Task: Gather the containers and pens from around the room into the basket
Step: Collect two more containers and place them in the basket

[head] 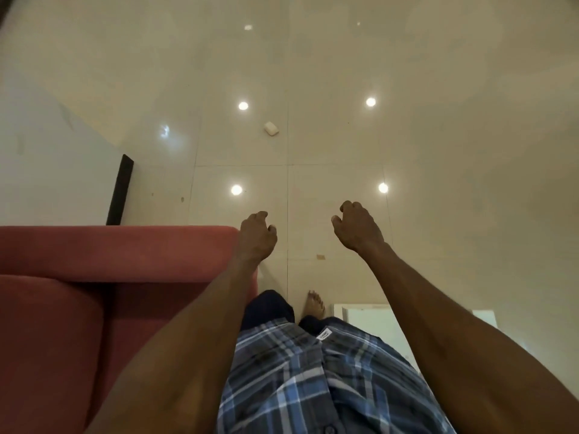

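Glossy tiled floor (344, 136), red sofa (94, 261) at left. Left hand (257, 234) and right hand (357, 228) hung loosely curled, holding nothing. One small white container (271, 128) lay ahead, ungathered; basket unseen, progress unclear.

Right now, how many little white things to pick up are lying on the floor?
1. A small white container lies on the shiny tiled floor, ahead of both empty hands, left hand and right hand. More may be hidden behind the red sofa.
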